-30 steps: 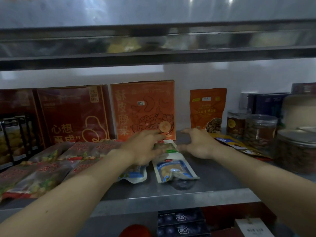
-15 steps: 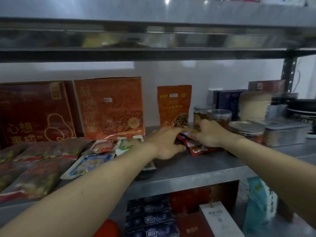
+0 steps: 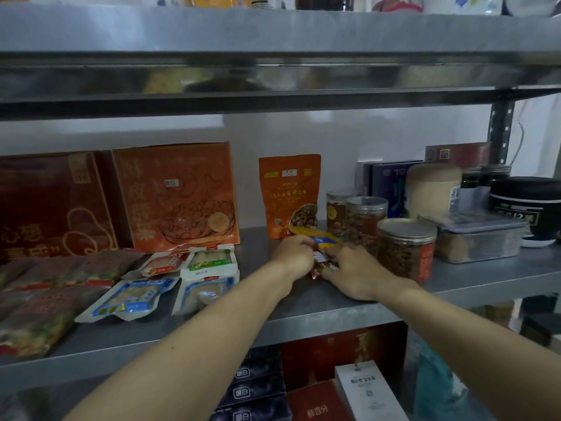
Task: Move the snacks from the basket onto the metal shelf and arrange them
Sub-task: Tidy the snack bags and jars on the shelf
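Landmark: orange pouch, upright at the back of the metal shelf

- Snack packets: a small pile of red-brown foil, lying flat just in front of the pouch. A yellow-and-blue packet lies at the pouch's foot, touching the pile's far side.
- Left hand: just in front of the pouch, fingers curled down onto the pile's left edge, pinching it.
- Right hand: front-right of the pouch, fingers curled round the pile's near end, gripping it.
- Red-labelled jar: right of the pouch and nearer the shelf front, close beside the right hand.

Handling, as judged:
- The packets look light, thin and soft-walled.
- The film is likely slick on bare steel, so the packets may slide over one another.
- The contents could probably be crushed.
- Best held by the sealed edges, or squared up between both hands. Not squeezed at the middle.

Change:
- A second ago both hands were over the blue-and-white packets, which now lie well left of the pouch.
- Half a second ago both hands were already on this pile, much as now
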The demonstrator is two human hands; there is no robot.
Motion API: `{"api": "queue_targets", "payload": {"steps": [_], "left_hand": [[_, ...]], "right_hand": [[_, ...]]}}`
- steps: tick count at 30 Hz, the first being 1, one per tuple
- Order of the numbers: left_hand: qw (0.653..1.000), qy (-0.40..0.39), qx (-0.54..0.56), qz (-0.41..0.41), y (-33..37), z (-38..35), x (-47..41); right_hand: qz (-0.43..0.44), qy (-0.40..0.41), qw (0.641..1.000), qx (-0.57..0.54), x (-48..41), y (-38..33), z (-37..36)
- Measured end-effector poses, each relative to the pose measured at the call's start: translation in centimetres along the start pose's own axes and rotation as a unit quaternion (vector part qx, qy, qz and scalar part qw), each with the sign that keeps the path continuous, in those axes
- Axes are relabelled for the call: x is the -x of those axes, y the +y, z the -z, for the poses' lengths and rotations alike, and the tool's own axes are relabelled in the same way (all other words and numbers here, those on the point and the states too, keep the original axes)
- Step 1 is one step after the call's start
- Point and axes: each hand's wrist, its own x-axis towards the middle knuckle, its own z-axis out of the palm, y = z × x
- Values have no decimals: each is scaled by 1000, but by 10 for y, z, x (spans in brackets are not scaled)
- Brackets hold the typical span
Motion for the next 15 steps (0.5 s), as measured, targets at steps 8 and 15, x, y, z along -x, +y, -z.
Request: {"api": "queue_targets", "payload": {"steps": [8,15], "left_hand": [[964,41,230,130,5,-17,-21],[966,192,162,60,-11,-6,-2]], "right_hand": [[7,0,1000,29,10,7,-10],[20,102,970,-220,15,-4,-3]]}}
